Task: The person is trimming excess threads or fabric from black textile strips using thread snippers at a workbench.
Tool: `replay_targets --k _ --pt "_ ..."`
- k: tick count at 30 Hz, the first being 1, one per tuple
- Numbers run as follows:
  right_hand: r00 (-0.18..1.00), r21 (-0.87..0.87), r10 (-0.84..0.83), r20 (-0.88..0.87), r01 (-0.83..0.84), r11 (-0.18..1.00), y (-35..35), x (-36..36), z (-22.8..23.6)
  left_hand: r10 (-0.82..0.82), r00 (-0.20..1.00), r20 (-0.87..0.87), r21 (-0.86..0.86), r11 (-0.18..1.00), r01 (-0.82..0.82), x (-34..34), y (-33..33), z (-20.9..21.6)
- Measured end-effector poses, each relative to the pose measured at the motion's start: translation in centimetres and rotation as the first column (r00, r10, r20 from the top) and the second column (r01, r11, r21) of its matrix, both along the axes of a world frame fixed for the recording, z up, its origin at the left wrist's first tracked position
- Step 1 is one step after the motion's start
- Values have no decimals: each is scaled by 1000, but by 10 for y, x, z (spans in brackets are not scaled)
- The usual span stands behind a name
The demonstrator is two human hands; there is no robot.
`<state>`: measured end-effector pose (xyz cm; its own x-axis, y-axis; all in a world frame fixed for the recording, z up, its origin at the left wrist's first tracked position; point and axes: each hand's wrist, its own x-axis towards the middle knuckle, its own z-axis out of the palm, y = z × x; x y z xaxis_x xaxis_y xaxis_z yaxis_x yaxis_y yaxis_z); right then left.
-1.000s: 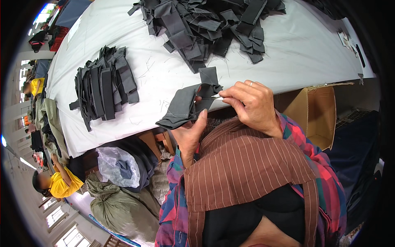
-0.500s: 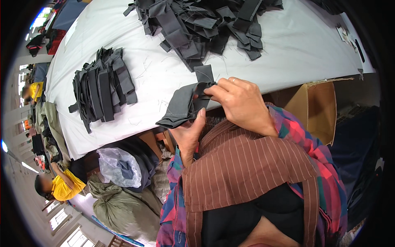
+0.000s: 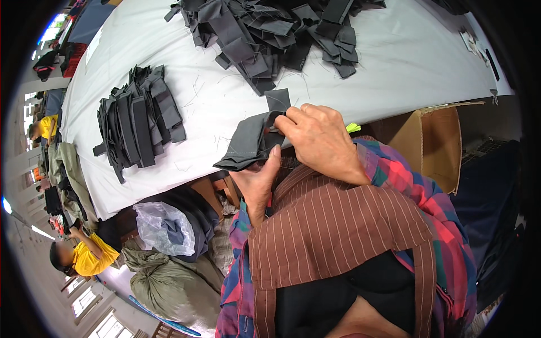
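A dark grey sewn fabric piece (image 3: 247, 139), folded over with a light stitch line across it, is held over the table's near edge. My left hand (image 3: 258, 183) grips it from below, thumb pressed on its near side. At its right edge my right hand (image 3: 316, 138) pinches the cloth with curled fingers; the fingertips are partly hidden. A narrow flap of the same cloth sticks up beyond the hands. Behind my right hand a small yellow-green tip (image 3: 353, 128) pokes out; whether the hand holds it I cannot tell.
A white-covered table (image 3: 208, 84) carries a loose heap of dark grey strips (image 3: 265, 34) and, at left, a neater bundle of strips (image 3: 138, 124). Below the edge are a cardboard box (image 3: 439, 146), a clear plastic bag (image 3: 163, 228) and an olive sack (image 3: 163, 276). A person in yellow (image 3: 93, 256) is at far left.
My right hand has shifted slightly left and turned over the cloth's edge. The yellow-green tip has come into sight behind it. My left hand keeps its grip.
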<state>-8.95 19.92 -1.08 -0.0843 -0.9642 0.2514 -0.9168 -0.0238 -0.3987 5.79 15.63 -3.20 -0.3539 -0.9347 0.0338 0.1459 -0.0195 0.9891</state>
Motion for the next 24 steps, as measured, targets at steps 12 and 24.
replay_targets --k 12,24 --pt "958 18 -29 287 24 1000 5 -12 2 -91 996 -20 168 981 93 2 -16 11" --pt "809 -45 23 588 5 999 13 -32 1 -182 947 -267 449 845 289 12 -39 -2"
